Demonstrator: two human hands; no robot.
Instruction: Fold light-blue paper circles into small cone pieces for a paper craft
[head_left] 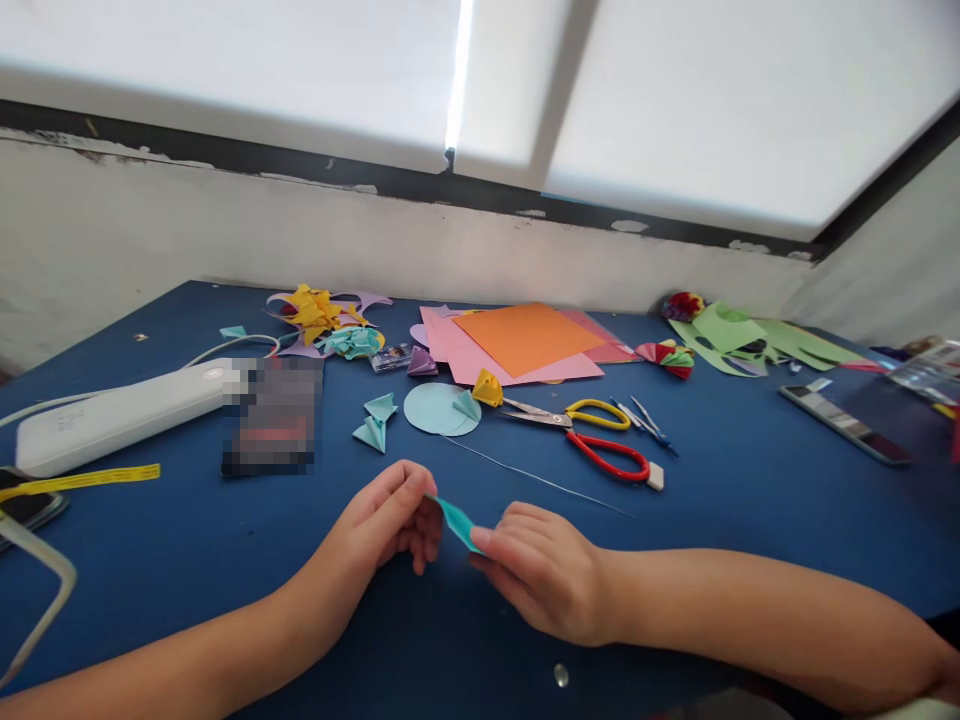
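Between my two hands is a folded piece of turquoise paper (457, 523), held above the blue table. My left hand (397, 515) pinches its upper left end between thumb and finger, the other fingers curled below. The lower right end sits in a pinch of my right hand (540, 570), thumb on top. Beyond them lie folded light-blue paper pieces (373, 428) and light-blue paper circles (429, 410). A folded yellow paper piece (487, 387) is by the tips of the scissors (574, 420), which have one yellow and one red handle. A thin thread (525, 470) stretches across the table.
Tweezers (651, 425) and a white eraser-like block (655, 476) lie near the scissors. Orange paper (529, 340) tops a paper stack at the back. A white power strip (127, 415) is at left, a phone (844, 425) at right, green paper scraps (727, 330) behind it.
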